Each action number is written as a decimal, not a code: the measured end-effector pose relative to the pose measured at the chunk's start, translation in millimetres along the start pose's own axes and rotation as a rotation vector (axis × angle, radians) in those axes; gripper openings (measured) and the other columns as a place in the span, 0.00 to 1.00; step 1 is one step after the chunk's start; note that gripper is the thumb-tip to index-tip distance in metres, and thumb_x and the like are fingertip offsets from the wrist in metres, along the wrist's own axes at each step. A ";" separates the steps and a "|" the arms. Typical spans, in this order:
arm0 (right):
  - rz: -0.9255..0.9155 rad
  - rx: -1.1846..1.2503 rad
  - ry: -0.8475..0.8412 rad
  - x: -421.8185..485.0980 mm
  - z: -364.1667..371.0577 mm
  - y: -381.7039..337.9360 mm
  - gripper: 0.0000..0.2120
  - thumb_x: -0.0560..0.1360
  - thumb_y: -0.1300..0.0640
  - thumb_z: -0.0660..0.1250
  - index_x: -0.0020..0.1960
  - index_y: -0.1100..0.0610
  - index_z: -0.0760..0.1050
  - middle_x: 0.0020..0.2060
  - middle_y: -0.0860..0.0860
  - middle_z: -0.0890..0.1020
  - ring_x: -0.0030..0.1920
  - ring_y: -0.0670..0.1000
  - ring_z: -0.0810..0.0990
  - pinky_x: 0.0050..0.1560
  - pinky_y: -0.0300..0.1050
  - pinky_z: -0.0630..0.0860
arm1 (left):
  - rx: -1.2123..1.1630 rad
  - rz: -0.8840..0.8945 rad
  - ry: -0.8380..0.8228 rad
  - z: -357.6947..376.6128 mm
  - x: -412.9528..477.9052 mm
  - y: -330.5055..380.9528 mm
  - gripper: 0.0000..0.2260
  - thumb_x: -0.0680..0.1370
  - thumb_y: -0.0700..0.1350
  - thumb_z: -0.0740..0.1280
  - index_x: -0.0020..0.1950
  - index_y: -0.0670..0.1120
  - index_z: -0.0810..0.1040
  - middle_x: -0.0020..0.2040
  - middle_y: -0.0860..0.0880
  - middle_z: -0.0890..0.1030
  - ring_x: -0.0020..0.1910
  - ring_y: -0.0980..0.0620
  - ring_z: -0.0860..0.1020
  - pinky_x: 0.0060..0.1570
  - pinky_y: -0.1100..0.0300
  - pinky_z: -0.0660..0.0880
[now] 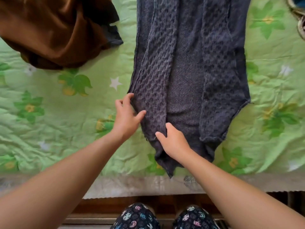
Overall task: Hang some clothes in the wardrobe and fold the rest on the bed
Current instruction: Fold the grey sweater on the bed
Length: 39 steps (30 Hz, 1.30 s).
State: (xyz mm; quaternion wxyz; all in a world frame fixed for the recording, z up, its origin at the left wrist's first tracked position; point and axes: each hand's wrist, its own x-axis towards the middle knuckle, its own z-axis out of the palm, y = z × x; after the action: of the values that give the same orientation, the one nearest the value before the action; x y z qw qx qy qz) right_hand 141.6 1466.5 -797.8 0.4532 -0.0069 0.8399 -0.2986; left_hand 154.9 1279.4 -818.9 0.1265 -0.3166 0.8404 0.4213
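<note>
Head view: left hand (127, 117) on cardigan (189, 66)

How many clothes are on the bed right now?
3: the knit garment in the middle, a brown garment far left, a dark cloth poking out beneath it. More may lie hidden.

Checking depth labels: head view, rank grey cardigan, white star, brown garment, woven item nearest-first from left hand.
1. grey cardigan, touching left hand
2. white star, just beyond
3. brown garment, top left
4. woven item, top right corner
</note>
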 end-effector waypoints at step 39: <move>0.032 -0.270 0.425 38.7 -167.5 128.0 0.21 0.81 0.38 0.59 0.39 0.53 0.65 0.35 0.57 0.78 0.42 0.64 0.79 0.39 0.54 0.72 | 0.338 -0.113 -0.022 20.1 28.6 30.2 0.17 0.79 0.53 0.67 0.35 0.46 0.69 0.32 0.48 0.75 0.34 0.44 0.74 0.34 0.53 0.63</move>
State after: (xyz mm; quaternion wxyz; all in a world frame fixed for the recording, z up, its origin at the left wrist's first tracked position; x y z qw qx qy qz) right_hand 23.7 1643.7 -823.3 0.2659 0.0089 0.9486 -0.1714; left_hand 112.5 1296.5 -826.0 0.2106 -0.3330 0.8786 0.2697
